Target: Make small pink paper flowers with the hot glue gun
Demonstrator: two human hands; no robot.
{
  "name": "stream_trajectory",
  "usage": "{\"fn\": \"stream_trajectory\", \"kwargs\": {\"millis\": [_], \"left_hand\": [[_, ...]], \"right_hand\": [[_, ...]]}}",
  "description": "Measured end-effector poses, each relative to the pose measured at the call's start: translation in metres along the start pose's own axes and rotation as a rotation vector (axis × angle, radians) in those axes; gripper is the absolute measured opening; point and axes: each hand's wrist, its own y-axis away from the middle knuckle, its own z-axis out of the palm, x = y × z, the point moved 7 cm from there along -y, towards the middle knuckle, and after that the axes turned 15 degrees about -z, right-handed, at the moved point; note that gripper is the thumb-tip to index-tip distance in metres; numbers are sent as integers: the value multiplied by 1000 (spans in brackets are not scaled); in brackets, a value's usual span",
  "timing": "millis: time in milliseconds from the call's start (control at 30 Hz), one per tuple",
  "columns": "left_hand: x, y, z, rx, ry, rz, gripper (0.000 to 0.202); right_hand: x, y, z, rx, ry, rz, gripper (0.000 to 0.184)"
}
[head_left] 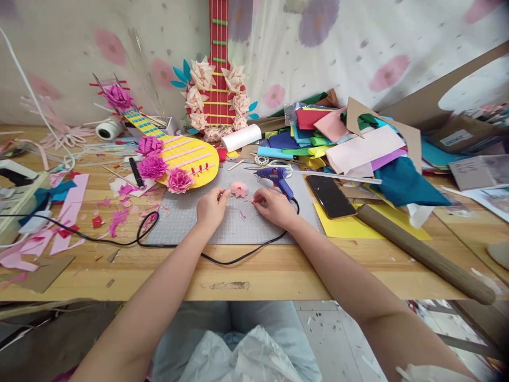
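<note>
Between my hands, a small pale pink paper flower (239, 189) sits over the grey cutting mat (186, 223). My left hand (211, 208) is closed in a pinch, its fingertips right at the flower's left edge; whether they grip a petal I cannot tell. To the right of the flower, my right hand (274, 207) is also pinched, with a hint of something tiny and pink at its fingertips. Just behind the right hand lies a blue hot glue gun (278, 178), a glue stick (338, 176) sticking out of its rear. A small magenta scrap (242, 215) rests on the mat.
A yellow paper guitar (194, 154) with magenta flowers lies behind my left hand; a red one (218, 101) stands farther back. A black cable (234, 261) crosses the front. Right are a phone (331, 196), a cardboard tube (421, 252) and piled coloured paper (366, 148). Scraps litter the left.
</note>
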Motion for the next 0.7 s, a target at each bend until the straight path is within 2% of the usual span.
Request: {"fn": "stream_trajectory", "kwargs": {"millis": [133, 233, 367, 567, 700], "left_hand": [[-2, 0, -1, 11, 13, -19, 35], [-1, -2, 0, 34, 76, 54, 25], [-1, -4, 0, 41, 170, 145, 32], [1, -1, -2, 5, 277, 85, 10], [4, 1, 1, -16, 252, 81, 20]], "right_hand": [[3, 1, -2, 30, -11, 33, 6], [2, 1, -4, 45, -57, 57, 6], [0, 1, -5, 66, -148, 88, 5], [3, 2, 1, 83, -282, 141, 10], [7, 2, 3, 116, -308, 168, 15]]}}
